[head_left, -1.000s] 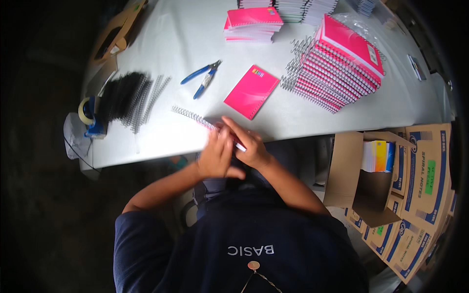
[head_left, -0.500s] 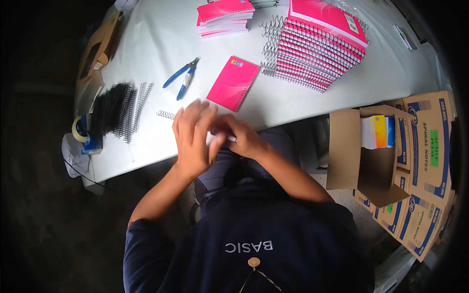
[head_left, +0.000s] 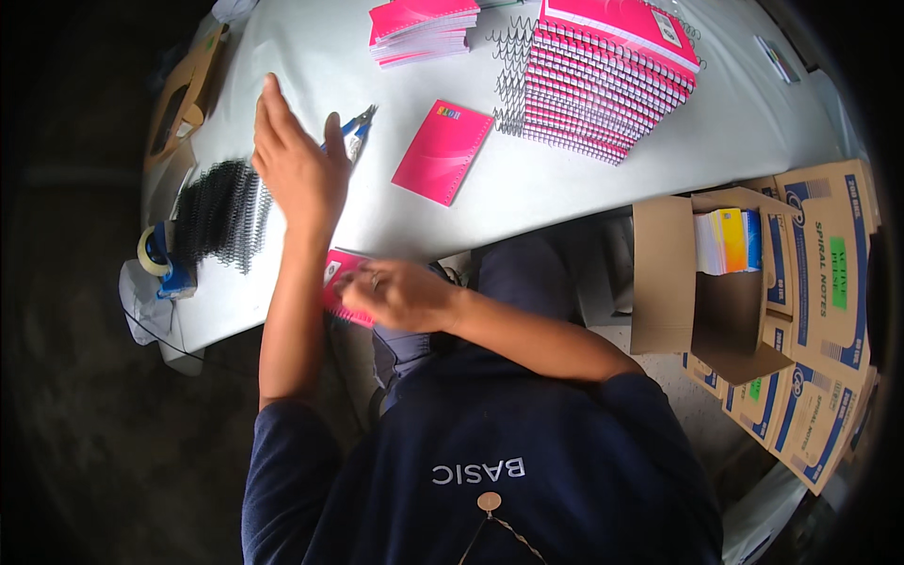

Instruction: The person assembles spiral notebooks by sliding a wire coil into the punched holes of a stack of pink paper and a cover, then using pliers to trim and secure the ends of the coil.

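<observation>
My left hand [head_left: 299, 174] is raised over the left part of the table, fingers stretched out and thumb apart, with nothing in it. Partly behind its thumb lie cutting pliers [head_left: 356, 132] with blue handles. A bundle of black wire coils [head_left: 221, 217] is spread just left of that hand. Close to my lap, my right hand [head_left: 400, 296] grips a small pink notebook [head_left: 341, 270] at the table's front edge; the fingers hide much of its cover. Dark marks run along the notebook's lower edge. A second pink notebook [head_left: 441, 151], punched along one side, lies flat beyond.
A tall stack of pink spiral notebooks [head_left: 603, 94] with projecting coils stands at the far right, beside a smaller pink pile [head_left: 424, 33]. A tape dispenser [head_left: 169, 264] sits at the left edge. An open carton [head_left: 664, 273] and more cartons [head_left: 819, 282] stand right of the table.
My left hand has gone from beside the right hand to up and left, its fingers now stretched. The right hand has moved left and down, and the pink notebook in it now shows.
</observation>
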`<control>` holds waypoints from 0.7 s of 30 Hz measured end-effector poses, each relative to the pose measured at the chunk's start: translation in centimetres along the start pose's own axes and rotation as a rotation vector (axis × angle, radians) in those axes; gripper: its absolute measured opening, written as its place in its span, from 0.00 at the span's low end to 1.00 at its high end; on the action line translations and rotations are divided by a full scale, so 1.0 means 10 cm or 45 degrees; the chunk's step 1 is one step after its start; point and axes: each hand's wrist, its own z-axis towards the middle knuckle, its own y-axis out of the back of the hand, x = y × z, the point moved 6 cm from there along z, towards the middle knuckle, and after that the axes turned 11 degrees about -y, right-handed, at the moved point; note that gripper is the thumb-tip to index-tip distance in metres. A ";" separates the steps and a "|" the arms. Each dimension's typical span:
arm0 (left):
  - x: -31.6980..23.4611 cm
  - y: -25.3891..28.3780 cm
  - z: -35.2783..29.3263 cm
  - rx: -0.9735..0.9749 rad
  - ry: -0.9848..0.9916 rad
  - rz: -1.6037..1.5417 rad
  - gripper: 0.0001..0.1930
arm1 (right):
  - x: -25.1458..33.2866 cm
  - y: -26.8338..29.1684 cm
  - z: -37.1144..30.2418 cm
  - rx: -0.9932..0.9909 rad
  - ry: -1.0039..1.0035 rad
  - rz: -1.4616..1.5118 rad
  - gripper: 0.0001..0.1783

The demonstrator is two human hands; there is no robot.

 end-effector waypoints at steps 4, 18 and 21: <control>-0.17 0.07 -0.29 0.538 0.140 -0.733 0.10 | -0.69 0.27 -0.10 0.008 -1.012 0.688 0.13; -0.46 0.25 -0.52 -0.350 -0.327 -0.265 0.45 | -0.83 0.18 -0.12 0.246 -0.956 0.832 0.22; -0.62 -0.11 -1.56 0.264 -0.540 -0.483 0.58 | -0.82 0.22 -0.11 0.206 -1.062 0.916 0.21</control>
